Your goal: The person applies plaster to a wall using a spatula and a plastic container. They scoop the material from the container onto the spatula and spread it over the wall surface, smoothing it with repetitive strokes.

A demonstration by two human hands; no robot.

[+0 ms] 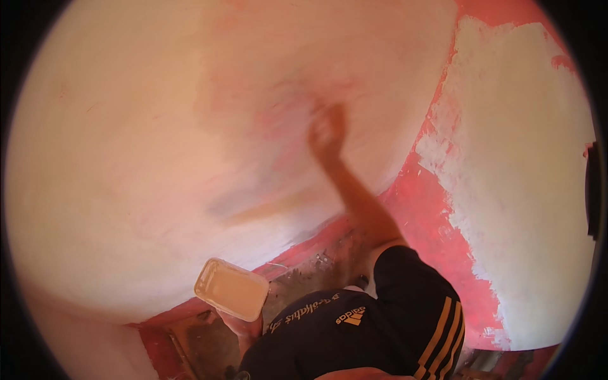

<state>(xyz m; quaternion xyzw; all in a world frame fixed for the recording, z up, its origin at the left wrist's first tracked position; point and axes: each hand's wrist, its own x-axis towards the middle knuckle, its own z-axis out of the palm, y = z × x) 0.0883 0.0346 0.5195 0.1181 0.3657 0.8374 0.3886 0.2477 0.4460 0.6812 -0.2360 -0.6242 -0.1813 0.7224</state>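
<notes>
My left hand (246, 324) is closed under and around the near end of a rectangular plastic tub (210, 286), low in front of me. The tub holds a smooth, cream-coloured paste (237, 291). My right arm reaches up to the pale wall (139, 139). There my right hand (328, 130) is smeared by motion, its fingers curled. A blurred grey and brown streak (259, 202) lies left of and below that hand; whether it is a tool or its shadow I cannot tell. Pinkish patches show through the wall's coating near the hand.
To the right, an adjoining wall is red (430, 215) with a rough-edged whitish coating (525, 171) over much of it. A red strip (304, 237) runs along the pale wall's foot. The dirty floor (209, 342) below carries some debris. A dark object (593, 190) sits at the right edge.
</notes>
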